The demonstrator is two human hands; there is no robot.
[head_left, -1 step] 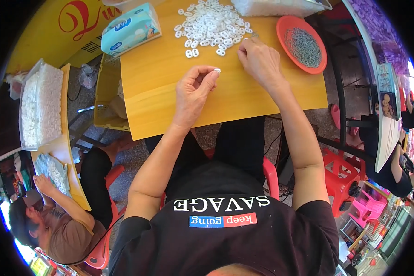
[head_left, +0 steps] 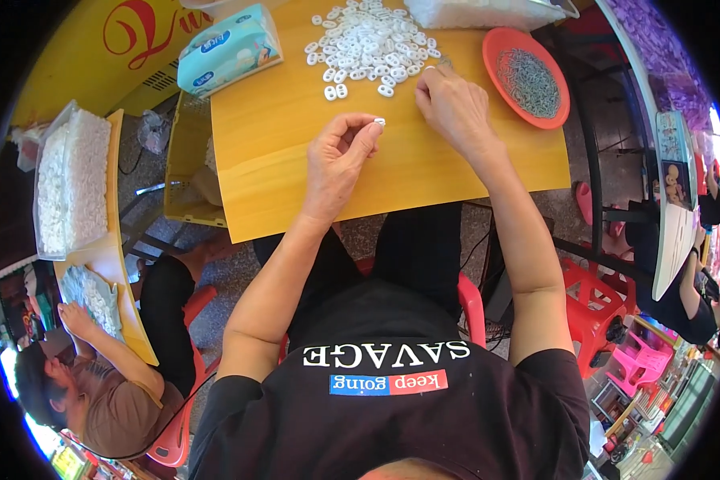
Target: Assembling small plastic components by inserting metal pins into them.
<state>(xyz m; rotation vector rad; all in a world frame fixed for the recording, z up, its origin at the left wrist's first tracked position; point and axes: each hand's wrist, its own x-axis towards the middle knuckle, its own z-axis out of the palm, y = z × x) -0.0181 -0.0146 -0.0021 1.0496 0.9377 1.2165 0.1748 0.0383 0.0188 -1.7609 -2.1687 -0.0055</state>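
currently, left hand [head_left: 332, 164]: fingers [head_left: 366, 138] pinched closed on one white piece [head_left: 380, 122], above worktop [head_left: 276, 172]
right hand [head_left: 458, 104]: fingers curled, grip unclear, beside heap [head_left: 372, 40]
heap: one, pieces uncountable
red dish [head_left: 558, 117]: one

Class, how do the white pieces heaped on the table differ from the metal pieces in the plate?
The white pieces are rounded with two holes; the metal pieces look thin and grey. The white pieces lie on the yellow table, while the metal pieces sit in a red plate. Both form heaps of small items.
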